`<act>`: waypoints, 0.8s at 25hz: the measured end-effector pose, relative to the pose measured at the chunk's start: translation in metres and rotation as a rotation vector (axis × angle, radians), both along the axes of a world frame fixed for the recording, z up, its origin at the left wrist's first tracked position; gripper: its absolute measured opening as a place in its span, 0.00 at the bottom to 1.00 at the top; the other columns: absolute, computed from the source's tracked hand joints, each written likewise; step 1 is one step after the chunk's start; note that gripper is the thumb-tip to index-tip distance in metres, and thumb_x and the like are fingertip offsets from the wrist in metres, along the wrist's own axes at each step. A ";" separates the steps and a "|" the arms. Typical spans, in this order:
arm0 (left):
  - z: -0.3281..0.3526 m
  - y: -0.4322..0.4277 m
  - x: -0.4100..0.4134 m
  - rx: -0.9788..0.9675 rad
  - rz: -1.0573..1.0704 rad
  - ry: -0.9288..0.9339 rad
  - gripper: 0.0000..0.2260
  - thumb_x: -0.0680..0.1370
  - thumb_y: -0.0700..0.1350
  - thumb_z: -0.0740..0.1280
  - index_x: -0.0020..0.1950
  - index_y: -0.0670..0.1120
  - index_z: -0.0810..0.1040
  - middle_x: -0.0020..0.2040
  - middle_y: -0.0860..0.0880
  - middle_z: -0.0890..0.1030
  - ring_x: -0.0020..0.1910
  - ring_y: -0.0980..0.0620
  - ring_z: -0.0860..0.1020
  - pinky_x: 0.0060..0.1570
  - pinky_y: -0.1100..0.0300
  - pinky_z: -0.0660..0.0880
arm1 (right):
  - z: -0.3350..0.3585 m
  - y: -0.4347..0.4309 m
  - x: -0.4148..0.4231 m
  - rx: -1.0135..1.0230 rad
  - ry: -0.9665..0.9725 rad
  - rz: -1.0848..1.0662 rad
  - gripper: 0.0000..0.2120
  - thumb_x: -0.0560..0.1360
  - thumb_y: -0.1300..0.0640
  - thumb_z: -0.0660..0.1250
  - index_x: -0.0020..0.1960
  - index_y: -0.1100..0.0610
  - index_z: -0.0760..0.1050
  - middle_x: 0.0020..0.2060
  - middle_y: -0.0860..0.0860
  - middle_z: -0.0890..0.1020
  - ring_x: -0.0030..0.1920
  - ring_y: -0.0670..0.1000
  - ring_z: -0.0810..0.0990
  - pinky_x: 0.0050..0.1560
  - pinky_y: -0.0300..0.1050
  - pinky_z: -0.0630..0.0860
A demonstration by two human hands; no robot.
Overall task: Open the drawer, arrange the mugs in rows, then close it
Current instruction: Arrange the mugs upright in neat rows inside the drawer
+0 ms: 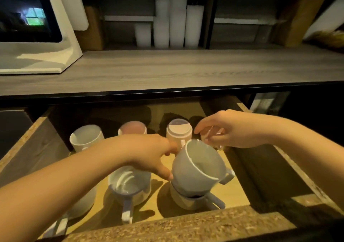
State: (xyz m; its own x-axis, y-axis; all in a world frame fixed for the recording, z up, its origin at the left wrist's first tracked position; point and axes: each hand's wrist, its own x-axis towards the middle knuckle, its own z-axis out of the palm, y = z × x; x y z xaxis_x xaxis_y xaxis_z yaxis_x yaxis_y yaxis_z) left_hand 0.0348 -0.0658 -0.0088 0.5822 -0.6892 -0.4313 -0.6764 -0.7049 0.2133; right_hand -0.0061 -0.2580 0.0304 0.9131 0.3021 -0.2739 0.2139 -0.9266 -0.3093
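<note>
mug white, tilted, atop another mug

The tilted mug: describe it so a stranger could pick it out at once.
Look in the open drawer under the wooden counter, near its front right. The tilted mug sits nested in another mug, steadied by the left hand. Only it is stacked and leaning.

Drawer open, pale wood floor, chipboard rim at frame bottom. Back row left to right: white mug, pink mug, lidded cup. Front row: mug with handle toward the front rim, right of it a low cup with a white mug tilted on top. Countertop above carries a white appliance, upper left.
</note>
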 end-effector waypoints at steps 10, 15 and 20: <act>-0.020 -0.007 0.011 -0.178 0.044 0.211 0.36 0.69 0.58 0.72 0.73 0.58 0.58 0.69 0.58 0.69 0.60 0.61 0.69 0.55 0.70 0.65 | -0.013 -0.003 -0.021 0.072 0.160 0.095 0.46 0.66 0.48 0.75 0.74 0.39 0.50 0.73 0.39 0.59 0.71 0.45 0.59 0.70 0.45 0.64; -0.032 0.001 0.008 -0.222 0.095 0.230 0.34 0.70 0.61 0.70 0.72 0.59 0.59 0.69 0.59 0.68 0.63 0.61 0.69 0.54 0.71 0.65 | -0.028 0.002 -0.021 -0.101 0.103 0.171 0.52 0.66 0.54 0.77 0.74 0.37 0.42 0.74 0.41 0.55 0.72 0.49 0.60 0.67 0.49 0.70; -0.032 0.005 0.009 -0.230 0.107 0.235 0.30 0.71 0.60 0.69 0.70 0.58 0.63 0.67 0.59 0.69 0.62 0.61 0.68 0.51 0.73 0.65 | -0.032 -0.003 -0.020 -0.083 0.000 0.179 0.51 0.64 0.51 0.77 0.73 0.38 0.46 0.68 0.42 0.61 0.65 0.46 0.64 0.58 0.42 0.75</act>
State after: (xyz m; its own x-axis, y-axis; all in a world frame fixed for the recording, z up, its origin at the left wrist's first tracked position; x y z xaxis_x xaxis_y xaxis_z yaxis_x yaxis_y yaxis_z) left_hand 0.0439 -0.0612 -0.0407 0.5598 -0.7241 -0.4028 -0.5145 -0.6848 0.5161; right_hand -0.0261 -0.2607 -0.0012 0.8467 0.4361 -0.3050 0.3775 -0.8961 -0.2333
